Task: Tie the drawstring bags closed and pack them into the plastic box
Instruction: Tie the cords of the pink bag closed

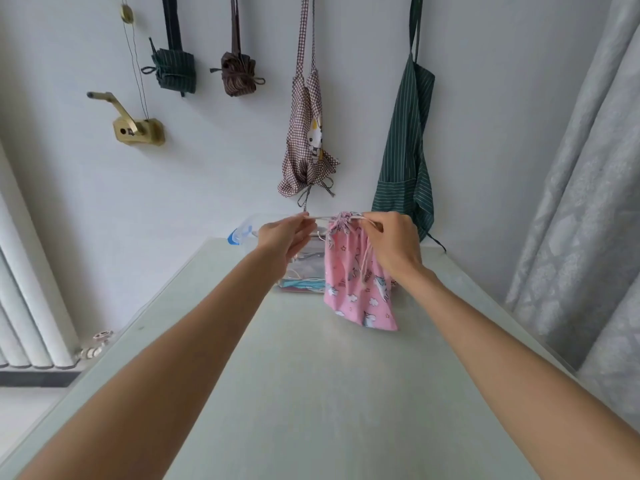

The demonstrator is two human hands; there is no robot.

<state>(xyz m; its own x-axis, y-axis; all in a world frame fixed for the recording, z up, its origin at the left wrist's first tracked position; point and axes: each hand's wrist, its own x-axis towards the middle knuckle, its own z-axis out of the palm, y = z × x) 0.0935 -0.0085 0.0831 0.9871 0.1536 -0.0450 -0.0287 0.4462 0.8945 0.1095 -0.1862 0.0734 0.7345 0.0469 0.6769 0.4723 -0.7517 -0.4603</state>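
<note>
A pink drawstring bag (pixel 356 289) with unicorn and cloud prints hangs above the table, its mouth gathered tight at the top. My left hand (pixel 282 239) pinches one end of the white drawstring (pixel 320 218), pulled out to the left. My right hand (pixel 393 245) pinches the cord at the right of the gathered mouth, with loose cord hanging down over the bag. Behind the bag stands the clear plastic box (pixel 301 271), with blue and other folded cloth inside; its lid (pixel 242 233) with a blue clasp leans open at the back left.
The pale table (pixel 311 393) stretches toward me, its far edge against a white wall. Aprons and tied cloth bundles hang on the wall, a checked apron (pixel 308 147) and a green striped apron (pixel 405 157) just above the box. Grey curtain (pixel 571 202) at right, radiator at left.
</note>
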